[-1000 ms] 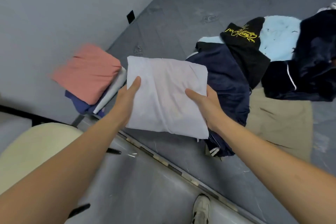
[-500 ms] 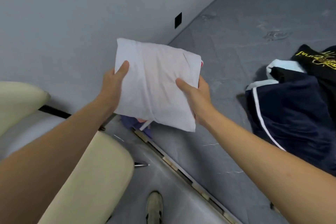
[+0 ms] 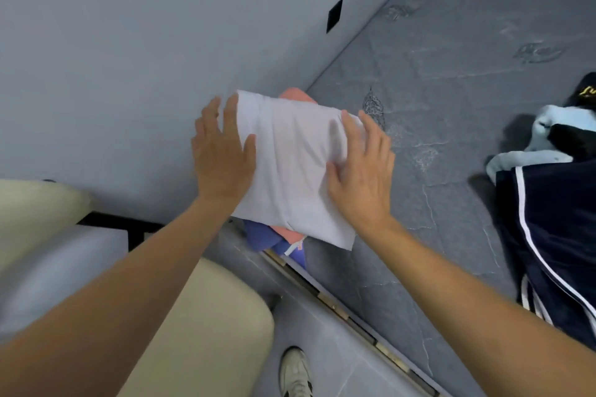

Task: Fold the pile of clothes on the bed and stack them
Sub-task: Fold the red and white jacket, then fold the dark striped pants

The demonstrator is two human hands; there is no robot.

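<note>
A folded white garment [image 3: 292,167] lies on top of the stack at the bed's near left corner, by the wall. Under it show a folded pink garment [image 3: 295,94] and a blue one [image 3: 263,237]. My left hand [image 3: 222,155] lies flat with straight fingers on the white garment's left edge. My right hand [image 3: 362,167] presses flat on its right side. The unfolded pile sits at the right: a navy garment with white piping [image 3: 554,235], a light blue one [image 3: 532,151] and a black one with yellow print [image 3: 585,87].
The grey mattress [image 3: 451,90] stretches away between stack and pile. A grey wall [image 3: 129,42] with a black socket [image 3: 334,14] runs along the left. A cream chair [image 3: 200,316] stands at the lower left, and my shoe [image 3: 295,371] is on the floor beside the bed frame.
Both hands carried the folded white garment left from the pile, set it on the pink-topped stack and let go; they now lie flat on it.
</note>
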